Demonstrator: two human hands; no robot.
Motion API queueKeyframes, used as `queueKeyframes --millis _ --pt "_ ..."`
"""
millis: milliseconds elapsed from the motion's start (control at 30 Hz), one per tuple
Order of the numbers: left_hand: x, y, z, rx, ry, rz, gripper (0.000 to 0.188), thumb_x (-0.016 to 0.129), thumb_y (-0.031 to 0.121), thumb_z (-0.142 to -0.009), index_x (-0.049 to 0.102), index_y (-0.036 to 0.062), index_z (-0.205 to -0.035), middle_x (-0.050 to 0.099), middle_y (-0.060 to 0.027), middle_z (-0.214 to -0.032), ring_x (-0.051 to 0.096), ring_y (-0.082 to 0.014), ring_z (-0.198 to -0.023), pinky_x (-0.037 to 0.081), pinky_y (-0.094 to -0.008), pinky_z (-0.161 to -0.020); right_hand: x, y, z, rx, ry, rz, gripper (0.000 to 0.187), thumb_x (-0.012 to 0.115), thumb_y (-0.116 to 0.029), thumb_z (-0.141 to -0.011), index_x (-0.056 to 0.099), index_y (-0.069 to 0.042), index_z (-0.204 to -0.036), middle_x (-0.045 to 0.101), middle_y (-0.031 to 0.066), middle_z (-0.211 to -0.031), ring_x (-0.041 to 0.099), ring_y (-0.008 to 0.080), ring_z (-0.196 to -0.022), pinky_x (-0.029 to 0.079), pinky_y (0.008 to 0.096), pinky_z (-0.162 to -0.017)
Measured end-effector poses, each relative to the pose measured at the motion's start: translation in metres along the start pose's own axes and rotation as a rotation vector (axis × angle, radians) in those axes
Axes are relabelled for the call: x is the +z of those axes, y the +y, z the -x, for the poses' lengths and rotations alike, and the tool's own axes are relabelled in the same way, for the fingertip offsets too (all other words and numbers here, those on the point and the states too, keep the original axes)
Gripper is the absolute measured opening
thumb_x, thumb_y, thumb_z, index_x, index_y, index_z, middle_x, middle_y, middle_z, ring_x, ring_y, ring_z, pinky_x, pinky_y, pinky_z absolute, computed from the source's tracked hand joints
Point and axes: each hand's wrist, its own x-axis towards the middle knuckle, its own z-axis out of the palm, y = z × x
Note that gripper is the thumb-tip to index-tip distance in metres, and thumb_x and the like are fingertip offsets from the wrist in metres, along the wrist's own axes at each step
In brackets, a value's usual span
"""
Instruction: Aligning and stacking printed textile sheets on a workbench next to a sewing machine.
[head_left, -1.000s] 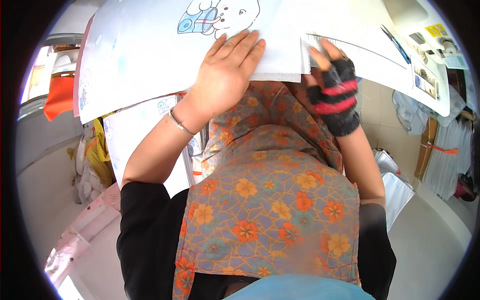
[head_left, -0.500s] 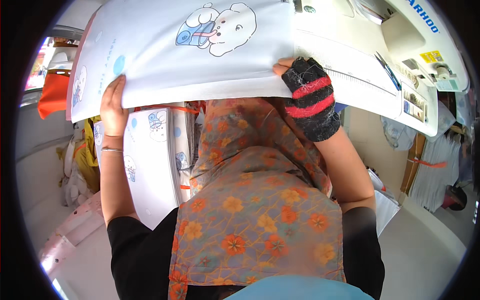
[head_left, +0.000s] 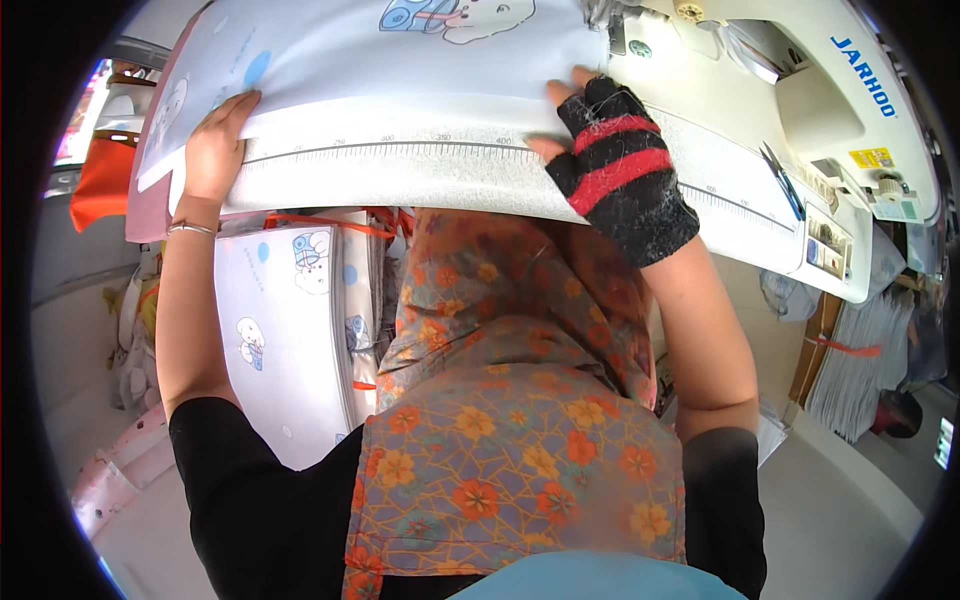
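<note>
A pale blue-white cloth [head_left: 400,75] printed with a cartoon puppy lies over the white sewing machine table [head_left: 400,175], its near edge just behind the ruler scale. My left hand [head_left: 218,145] rests with fingers outstretched on the left part of that near edge. On the right, my right hand [head_left: 622,165] wears a black fingerless glove with red stripes. Its fingertips touch the cloth's near right corner, while the thumb is spread apart over the ruler scale. Neither hand is closed around anything. The sewing machine [head_left: 840,90] stands at the far right; its needle area is largely cut off at the top.
Blue-handled thread snips [head_left: 783,182] lie on the table's right part. Below the table at left is a stack of folded printed cloths [head_left: 285,330]. A bundle of white pieces tied with red [head_left: 850,370] stands at right. Orange fabric [head_left: 105,185] hangs at far left.
The cloth has slid away from me, baring the ruler scale along the table's front. My right fingers have spread apart, and my left hand has shifted slightly left.
</note>
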Motion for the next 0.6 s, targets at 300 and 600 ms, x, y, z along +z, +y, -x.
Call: queueKeyframes --millis 300,600 --pt "-0.007 0.016 0.003 0.016 -0.049 -0.146 0.047 0.053 -0.004 -0.077 0.063 0.0122 -0.119 0.065 -0.0074 -0.117 0.067 -0.0267 -0.097 0.055 -0.035 -0.084 0.012 0.026 -0.019 0.0 -0.048 0.116 0.055 0.07 -0.038 -0.083 0.057 -0.002 -0.123 0.054 0.0239 -0.129 0.054 0.0399 -0.117 0.043 0.0463 -0.101" --pt "-0.064 0.081 0.055 0.068 -0.039 -0.151 0.039 0.057 -0.001 -0.076 0.065 0.0059 -0.113 0.065 -0.0074 -0.103 0.066 -0.0241 -0.088 0.055 -0.0332 -0.076 0.008 0.029 -0.017 -0.017 -0.046 0.119 0.052 0.07 -0.037 -0.083 0.059 -0.007 -0.124 0.054 0.0222 -0.132 0.053 0.0393 -0.119 0.043 0.0453 -0.101"
